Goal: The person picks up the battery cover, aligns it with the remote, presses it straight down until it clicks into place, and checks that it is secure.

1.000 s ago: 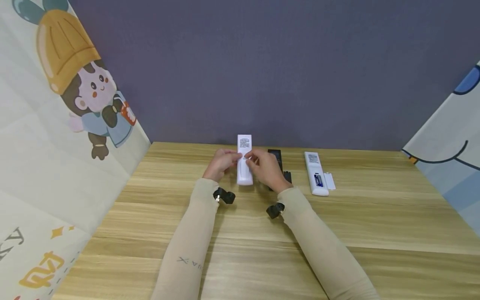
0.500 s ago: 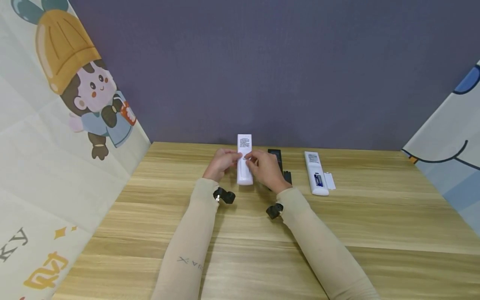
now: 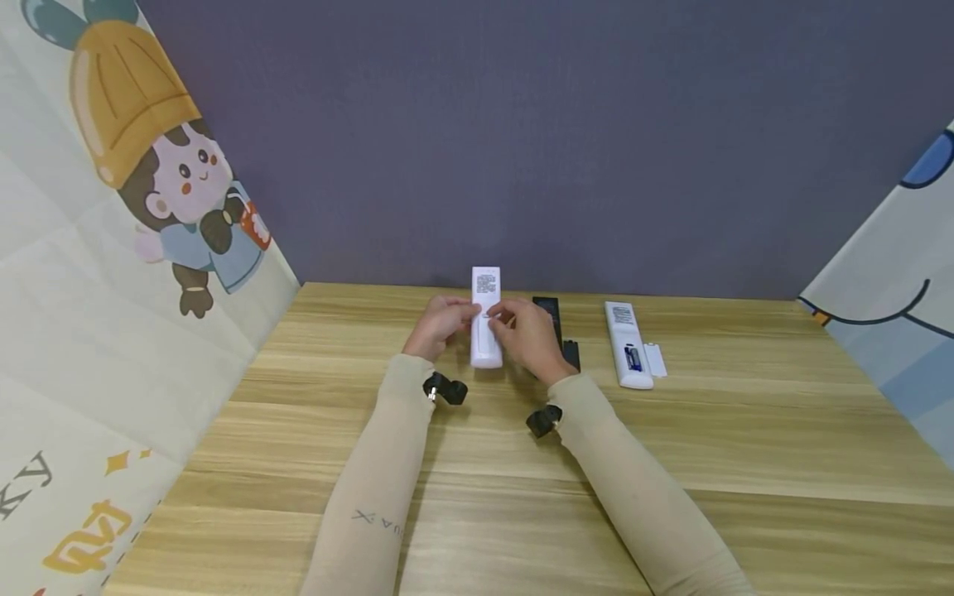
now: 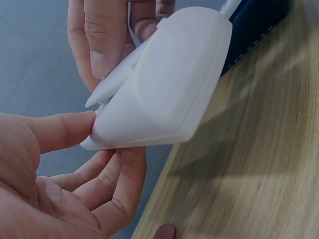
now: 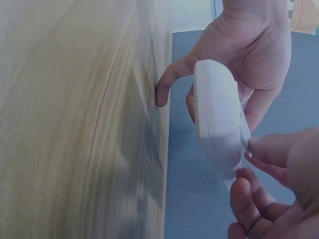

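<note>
Barely anything has shifted since the earlier frame — only the black camera [image 3: 544, 420] on the right wrist has drifted slightly toward nine o'clock, while the held white remote [image 3: 486, 285] stays at the wearer's twelve o'clock, near the far edge of the table [image 3: 477, 513]. Left hand [image 3: 438, 324], at the remote's nine o'clock, pinches it between thumb and fingers, presumably to steady it, while right hand [image 3: 527, 335], toward four, pinches the tilted battery cover [image 4: 107, 87]. Remotes number three, covers three: black remote [image 3: 546, 310] at three o'clock, second white remote [image 3: 620, 331] just past three, with black cover [image 3: 570, 353] and loose white cover [image 3: 655, 360] respectively beside them — batteries [image 3: 633, 358] too small to count.
</note>
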{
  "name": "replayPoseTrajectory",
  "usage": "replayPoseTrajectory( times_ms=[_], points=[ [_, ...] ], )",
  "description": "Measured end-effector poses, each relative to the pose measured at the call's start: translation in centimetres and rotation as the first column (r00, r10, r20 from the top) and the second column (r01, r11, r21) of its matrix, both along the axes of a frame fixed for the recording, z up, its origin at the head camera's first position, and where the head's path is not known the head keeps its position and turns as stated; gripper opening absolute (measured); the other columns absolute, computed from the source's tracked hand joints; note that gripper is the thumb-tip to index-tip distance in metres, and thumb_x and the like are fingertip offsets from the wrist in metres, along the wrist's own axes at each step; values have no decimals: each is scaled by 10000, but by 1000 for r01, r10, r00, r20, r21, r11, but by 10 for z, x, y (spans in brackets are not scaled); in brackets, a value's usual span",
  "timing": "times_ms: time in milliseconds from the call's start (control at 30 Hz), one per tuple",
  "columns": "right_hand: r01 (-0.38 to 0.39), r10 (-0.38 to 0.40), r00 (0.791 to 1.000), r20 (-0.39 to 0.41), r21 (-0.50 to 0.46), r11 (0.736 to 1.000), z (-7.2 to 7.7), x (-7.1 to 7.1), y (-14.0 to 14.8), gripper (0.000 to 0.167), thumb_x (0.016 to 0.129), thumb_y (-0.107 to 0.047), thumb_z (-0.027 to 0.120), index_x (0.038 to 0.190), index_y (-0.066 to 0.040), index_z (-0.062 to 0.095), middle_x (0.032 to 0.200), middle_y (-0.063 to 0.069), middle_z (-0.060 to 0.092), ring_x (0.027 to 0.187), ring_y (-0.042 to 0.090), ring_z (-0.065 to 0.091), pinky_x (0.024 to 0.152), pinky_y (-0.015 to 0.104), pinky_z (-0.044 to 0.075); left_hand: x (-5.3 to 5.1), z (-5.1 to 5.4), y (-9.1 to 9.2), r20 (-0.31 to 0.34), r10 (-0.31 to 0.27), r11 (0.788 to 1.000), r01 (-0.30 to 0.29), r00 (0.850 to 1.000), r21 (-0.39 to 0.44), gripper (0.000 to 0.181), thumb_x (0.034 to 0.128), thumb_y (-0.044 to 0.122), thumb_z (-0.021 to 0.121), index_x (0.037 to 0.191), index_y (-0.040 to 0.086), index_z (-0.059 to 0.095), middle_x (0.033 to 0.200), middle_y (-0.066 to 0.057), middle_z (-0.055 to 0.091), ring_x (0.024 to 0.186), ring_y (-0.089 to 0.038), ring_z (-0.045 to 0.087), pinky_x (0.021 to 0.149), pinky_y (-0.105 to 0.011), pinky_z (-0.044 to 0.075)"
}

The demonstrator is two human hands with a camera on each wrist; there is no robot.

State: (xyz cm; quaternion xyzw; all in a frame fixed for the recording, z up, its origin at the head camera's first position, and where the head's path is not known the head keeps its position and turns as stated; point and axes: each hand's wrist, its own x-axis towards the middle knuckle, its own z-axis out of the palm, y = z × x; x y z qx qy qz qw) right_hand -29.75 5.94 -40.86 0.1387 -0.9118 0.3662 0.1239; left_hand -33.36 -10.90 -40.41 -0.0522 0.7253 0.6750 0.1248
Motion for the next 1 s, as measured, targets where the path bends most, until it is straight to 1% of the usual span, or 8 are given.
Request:
replayPoseTrajectory(
  times_ms=[67, 300, 400, 500, 600, 767, 867, 1000],
  points=[
    [1, 0, 1000, 28, -29, 1000, 0, 0, 0, 153, 974, -176, 690, 1103, -127, 754, 1015, 100, 698, 869, 241, 639, 758, 366, 516, 0, 0, 0, 1, 0, 1000, 0, 1000, -3, 361, 998, 134, 643, 1319, -29, 616, 1293, -212, 670, 1034, -281, 667, 1090, -479, 463],
    [7, 3, 996, 84, -120, 993, -2, 1, -1, 160, 968, -148, 682, 1111, -104, 739, 1140, 165, 639, 952, 291, 676, 810, 399, 563, 1, 0, -1, -8, -2, 1000, 2, 1000, 6, 359, 997, 122, 640, 1313, -49, 615, 1297, -227, 664, 992, -273, 664, 1082, -476, 471],
    [13, 3, 995, 103, -158, 987, -3, 1, -2, 157, 967, -141, 677, 1111, -104, 727, 1177, 163, 661, 961, 295, 709, 803, 394, 582, 1, 1, 0, -16, 1, 1000, -1, 1000, 9, 360, 999, 115, 635, 1312, -61, 610, 1311, -235, 653, 985, -273, 659, 1083, -472, 476],
    [29, -6, 992, 124, -183, 983, -4, 1, -3, 150, 970, -150, 672, 1109, -117, 717, 1208, 138, 700, 920, 262, 719, 768, 361, 572, 2, 1, 0, -20, 6, 1000, -5, 1000, 10, 359, 1000, 112, 632, 1311, -64, 607, 1320, -237, 647, 971, -266, 653, 1090, -470, 470],
    [48, -22, 991, 133, -195, 980, -4, 1, -4, 153, 971, -166, 668, 1110, -128, 721, 1213, 120, 725, 857, 236, 700, 737, 322, 532, 1, 1, 0, -18, 8, 1000, -8, 1000, 11, 355, 1001, 114, 631, 1309, -62, 607, 1320, -233, 646, 962, -258, 651, 1096, -468, 463],
    [83, -52, 989, 136, -231, 969, -4, 2, -5, 131, 977, -188, 678, 1078, -132, 741, 1169, 117, 748, 904, 246, 658, 725, 286, 472, 3, 2, 0, -10, 6, 1000, -6, 1000, 5, 358, 1002, 135, 638, 1315, -36, 610, 1318, -210, 654, 999, -271, 666, 1095, -464, 458],
    [98, -61, 987, 149, -255, 962, -4, 2, -5, 116, 978, -189, 683, 1056, -122, 737, 1152, 121, 748, 916, 247, 665, 701, 270, 489, 3, 3, 0, -9, 2, 1000, -2, 1000, -2, 364, 1002, 148, 642, 1322, -23, 611, 1318, -203, 660, 1024, -279, 671, 1092, -462, 452],
    [112, -68, 983, 172, -261, 959, -4, 2, -6, 114, 980, -191, 677, 1049, -113, 723, 1153, 118, 734, 890, 231, 669, 683, 263, 515, 2, 2, 0, -10, 0, 1000, -1, 1000, -30, 366, 997, 168, 652, 1320, -1, 620, 1304, -185, 671, 988, -248, 675, 1055, -452, 447]
  ],
)
